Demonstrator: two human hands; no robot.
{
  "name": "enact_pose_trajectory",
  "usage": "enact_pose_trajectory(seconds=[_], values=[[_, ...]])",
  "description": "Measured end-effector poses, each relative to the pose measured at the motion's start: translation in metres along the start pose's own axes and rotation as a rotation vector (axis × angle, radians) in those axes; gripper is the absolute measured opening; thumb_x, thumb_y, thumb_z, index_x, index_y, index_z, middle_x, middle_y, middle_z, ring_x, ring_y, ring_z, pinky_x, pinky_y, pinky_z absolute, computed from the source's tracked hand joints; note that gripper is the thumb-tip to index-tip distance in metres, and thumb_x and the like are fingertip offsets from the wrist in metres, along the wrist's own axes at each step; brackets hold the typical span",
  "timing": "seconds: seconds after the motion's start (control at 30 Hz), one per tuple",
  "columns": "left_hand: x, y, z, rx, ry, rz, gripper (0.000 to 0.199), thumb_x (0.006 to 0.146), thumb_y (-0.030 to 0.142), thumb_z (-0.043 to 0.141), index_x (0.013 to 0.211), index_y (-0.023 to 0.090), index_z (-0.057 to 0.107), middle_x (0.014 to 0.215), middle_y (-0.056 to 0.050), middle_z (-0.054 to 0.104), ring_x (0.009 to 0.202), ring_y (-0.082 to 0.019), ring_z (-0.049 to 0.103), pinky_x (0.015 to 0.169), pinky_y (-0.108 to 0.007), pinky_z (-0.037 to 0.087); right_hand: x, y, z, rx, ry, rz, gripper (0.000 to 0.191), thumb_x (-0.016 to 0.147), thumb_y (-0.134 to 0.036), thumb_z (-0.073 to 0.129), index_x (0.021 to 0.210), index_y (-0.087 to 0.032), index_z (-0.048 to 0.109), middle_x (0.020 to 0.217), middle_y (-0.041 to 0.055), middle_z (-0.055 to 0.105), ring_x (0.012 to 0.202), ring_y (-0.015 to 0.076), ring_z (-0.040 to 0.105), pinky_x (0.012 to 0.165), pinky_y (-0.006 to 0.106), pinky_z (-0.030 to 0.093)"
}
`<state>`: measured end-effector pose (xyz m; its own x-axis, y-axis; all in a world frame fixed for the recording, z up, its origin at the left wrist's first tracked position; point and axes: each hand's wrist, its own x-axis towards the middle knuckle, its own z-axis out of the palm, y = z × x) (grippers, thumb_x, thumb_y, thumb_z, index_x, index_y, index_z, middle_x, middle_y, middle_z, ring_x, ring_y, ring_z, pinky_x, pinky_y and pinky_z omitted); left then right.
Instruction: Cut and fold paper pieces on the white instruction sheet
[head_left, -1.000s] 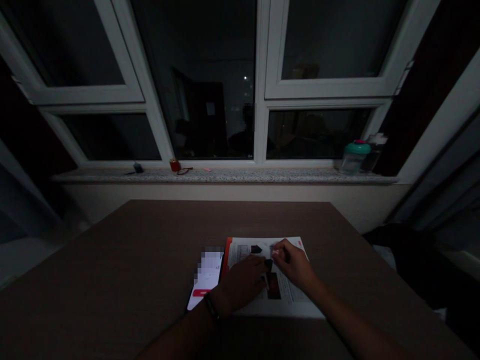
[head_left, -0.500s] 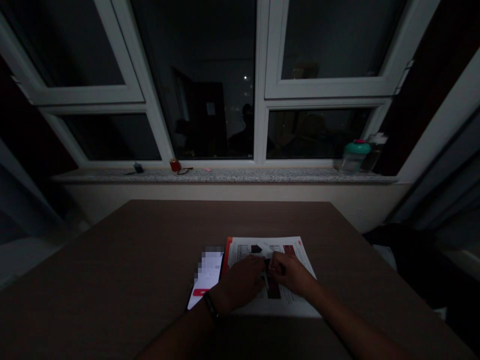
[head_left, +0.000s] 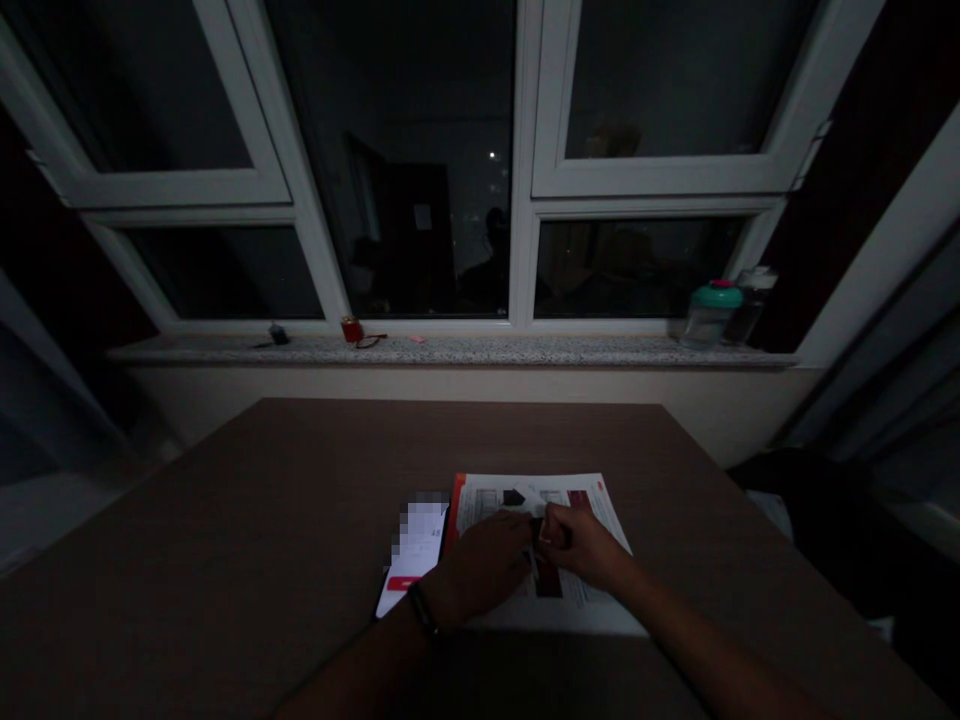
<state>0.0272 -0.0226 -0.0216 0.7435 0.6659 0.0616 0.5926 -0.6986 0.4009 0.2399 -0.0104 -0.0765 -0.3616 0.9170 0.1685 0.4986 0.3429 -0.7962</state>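
Observation:
A printed booklet (head_left: pixel 592 610) with an orange left edge lies on the brown table, its page showing text and dark pictures. Over its middle, my left hand (head_left: pixel 487 560) rests palm down, fingers bent toward the right hand, a dark band round the wrist. My right hand (head_left: pixel 574 540) is closed in a pinch close beside the left fingertips. A small pale strip (head_left: pixel 531 496), perhaps paper, shows just beyond the fingers. Dim light and the hands themselves hide what sits between the fingertips. Left of the booklet, partly behind my left wrist, lies a lit phone (head_left: pixel 416 545).
The table (head_left: pixel 225 530) reaches toward a wall below a speckled stone sill (head_left: pixel 480 350). On the sill stand a teal-lidded bottle (head_left: pixel 711 312), a clear bottle (head_left: pixel 750 300), a small red jar (head_left: pixel 351 329) and a small dark bottle (head_left: pixel 278 334). Dark windows rise behind.
Both hands stay over the booklet in nearly the same pose. The view has shifted very slightly; nothing has visibly been taken up or let go.

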Motion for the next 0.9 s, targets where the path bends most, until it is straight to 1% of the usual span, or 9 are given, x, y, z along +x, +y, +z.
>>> enact_pose_trajectory(seconds=[0.07, 0.1, 0.27, 0.33, 0.4, 0.53, 0.73, 0.83, 0.9], values=[[0.0, -0.001, 0.001, -0.003, 0.014, 0.011, 0.04, 0.087, 0.012, 0.057, 0.126, 0.02, 0.054, 0.137, -0.009, 0.056, 0.13, -0.026, 0.049, 0.11, -0.041, 0.039, -0.001, -0.001, 0.0, -0.004, -0.014, 0.0, 0.018, 0.073, -0.017, 0.065, 0.07, -0.022, 0.048, 0.06, -0.0064, 0.052, 0.055, 0.0117, 0.047, 0.051, 0.021, 0.029], [-0.001, -0.002, 0.001, -0.001, 0.018, 0.013, 0.041, 0.087, 0.011, 0.058, 0.127, 0.02, 0.054, 0.137, -0.009, 0.056, 0.13, -0.026, 0.049, 0.111, -0.041, 0.039, 0.0, -0.001, 0.0, -0.018, -0.001, -0.002, 0.018, 0.074, -0.017, 0.064, 0.07, -0.022, 0.047, 0.059, -0.0064, 0.052, 0.055, 0.0117, 0.047, 0.051, 0.021, 0.03], [-0.003, -0.005, 0.005, 0.022, 0.029, 0.013, 0.044, 0.088, 0.015, 0.059, 0.131, 0.019, 0.051, 0.141, -0.011, 0.053, 0.133, -0.028, 0.047, 0.112, -0.043, 0.038, 0.003, -0.004, -0.003, -0.139, 0.166, 0.003, 0.018, 0.077, -0.015, 0.059, 0.07, -0.023, 0.044, 0.06, -0.0052, 0.054, 0.06, 0.0137, 0.052, 0.058, 0.023, 0.034], [-0.004, -0.006, 0.007, 0.021, 0.041, 0.006, 0.047, 0.089, 0.016, 0.059, 0.134, 0.019, 0.049, 0.143, -0.012, 0.051, 0.134, -0.028, 0.046, 0.113, -0.044, 0.038, 0.004, -0.003, -0.003, -0.153, 0.183, 0.014, 0.018, 0.076, -0.015, 0.061, 0.07, -0.023, 0.045, 0.061, -0.0051, 0.055, 0.06, 0.0141, 0.053, 0.059, 0.024, 0.035], [-0.004, -0.007, 0.008, 0.015, 0.045, -0.001, 0.049, 0.089, 0.017, 0.059, 0.136, 0.019, 0.047, 0.143, -0.012, 0.051, 0.134, -0.028, 0.046, 0.113, -0.045, 0.037, 0.003, -0.001, -0.002, -0.13, 0.14, 0.019, 0.018, 0.077, -0.017, 0.062, 0.071, -0.022, 0.046, 0.061, -0.0052, 0.056, 0.059, 0.0136, 0.052, 0.058, 0.023, 0.035], [-0.002, -0.006, 0.006, -0.003, 0.032, 0.019, 0.047, 0.087, 0.014, 0.058, 0.133, 0.019, 0.05, 0.142, -0.011, 0.053, 0.134, -0.028, 0.046, 0.114, -0.045, 0.036, 0.001, 0.0, 0.0, -0.082, 0.025, 0.006, 0.018, 0.078, -0.02, 0.064, 0.072, -0.022, 0.047, 0.061, -0.0056, 0.057, 0.057, 0.0123, 0.051, 0.055, 0.022, 0.034], [-0.002, -0.005, 0.004, -0.003, 0.029, 0.019, 0.048, 0.086, 0.013, 0.058, 0.134, 0.019, 0.051, 0.143, -0.011, 0.052, 0.134, -0.027, 0.046, 0.113, -0.043, 0.037, -0.001, -0.006, -0.002, -0.089, 0.019, -0.002, 0.016, 0.075, -0.015, 0.066, 0.073, -0.021, 0.051, 0.063, -0.0054, 0.058, 0.058, 0.0119, 0.052, 0.053, 0.021, 0.032], [-0.002, -0.005, 0.004, -0.006, 0.013, 0.033, 0.045, 0.089, 0.013, 0.055, 0.133, 0.02, 0.052, 0.141, -0.01, 0.053, 0.132, -0.026, 0.047, 0.112, -0.042, 0.038, -0.003, -0.01, -0.004, -0.087, -0.024, -0.001, 0.017, 0.071, -0.013, 0.067, 0.07, -0.021, 0.052, 0.063, -0.0054, 0.058, 0.06, 0.0117, 0.053, 0.054, 0.02, 0.033], [-0.001, -0.005, 0.004, -0.01, 0.015, 0.043, 0.042, 0.09, 0.012, 0.054, 0.131, 0.02, 0.053, 0.138, -0.009, 0.055, 0.13, -0.026, 0.049, 0.111, -0.041, 0.039, -0.005, -0.013, -0.005, -0.053, -0.075, -0.005, 0.019, 0.071, -0.015, 0.069, 0.068, -0.021, 0.051, 0.064, -0.0049, 0.059, 0.06, 0.0118, 0.053, 0.054, 0.02, 0.034]])
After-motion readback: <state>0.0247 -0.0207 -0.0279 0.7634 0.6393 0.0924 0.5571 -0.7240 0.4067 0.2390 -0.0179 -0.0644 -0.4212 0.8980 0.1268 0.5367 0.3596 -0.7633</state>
